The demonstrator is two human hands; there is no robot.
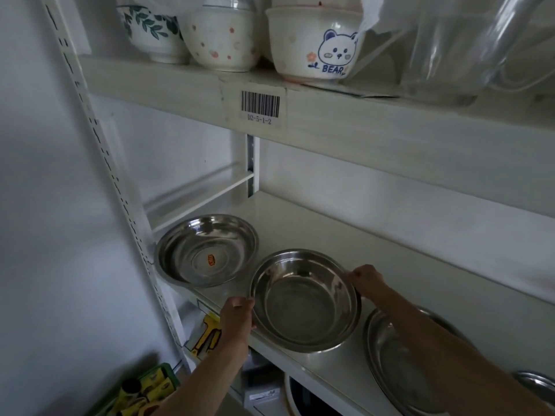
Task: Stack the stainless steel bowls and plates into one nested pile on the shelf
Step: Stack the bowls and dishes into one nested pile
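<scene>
**Bowl held at the shelf edge: where the risks are**

The shelf (375,265) is the largest thing here, and its front edge is the first risk. The bowl in the middle (306,298) seems to reach past this edge at its near side, so a good part of its weight may have no support. If one hand lets go too early, I think the bowl could tip forward and fall to the lower level.

The plate (399,364) lies on the shelf to the right, partly under the right forearm. The arm passes low over it, so a quick pull back of the elbow could drag the plate toward the edge. A small piece of another steel dish (537,382) shows at the far right; I cannot tell what it is exactly.

The bowl with the sticker (207,250) stands at the left end of the shelf, just beside the middle bowl, with its rim close to the upright post. It looks like the place for nesting. If the middle bowl is lowered tilted, its rim may strike the other rim and push it against the post.

The left hand (237,319) holds the near left rim of the middle bowl, fingers curled around the edge. The right hand (366,280) pinches the far right rim with its fingertips. This second grip is shallow, and polished steel is slippery, so here a slip is most likely
</scene>
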